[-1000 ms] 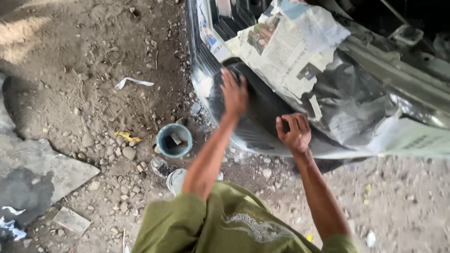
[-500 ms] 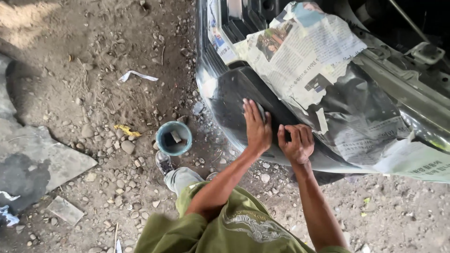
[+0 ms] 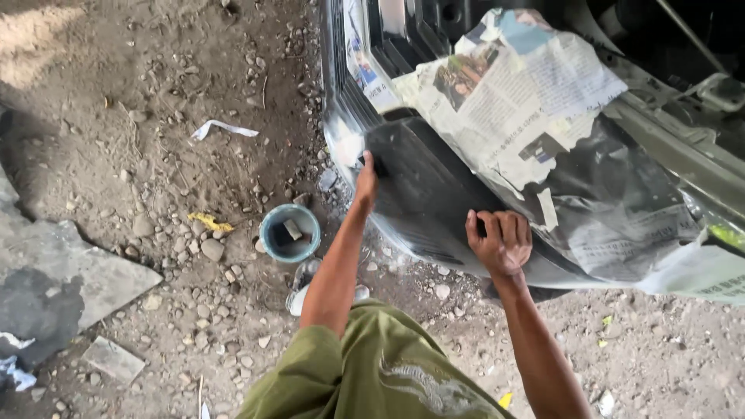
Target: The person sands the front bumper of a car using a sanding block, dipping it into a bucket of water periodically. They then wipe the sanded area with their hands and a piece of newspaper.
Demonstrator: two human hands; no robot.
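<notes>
Black bumper (image 3: 423, 194) underhand: left hand (image 3: 365, 180) pressing flat at its edge, right hand (image 3: 500, 240) curled against it (newspaper (image 3: 520, 101) masking above), blue cup (image 3: 289, 232) nearby.

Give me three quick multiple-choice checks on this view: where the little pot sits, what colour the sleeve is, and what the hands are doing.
1. Where is the small pot?
A. On the bumper
B. On the ground, left of the left arm
C. In the right hand

2. What colour is the sleeve?
A. Olive green
B. Red
C. White

3. What state are the hands in?
A. Both raised in air
B. Both on the dark bumper
C. Both holding newspaper

Key: 1 B, it stands on gravel; 2 A, the cloth is olive; 3 B, left hand and right hand rest on the bumper below the newspaper.
</notes>
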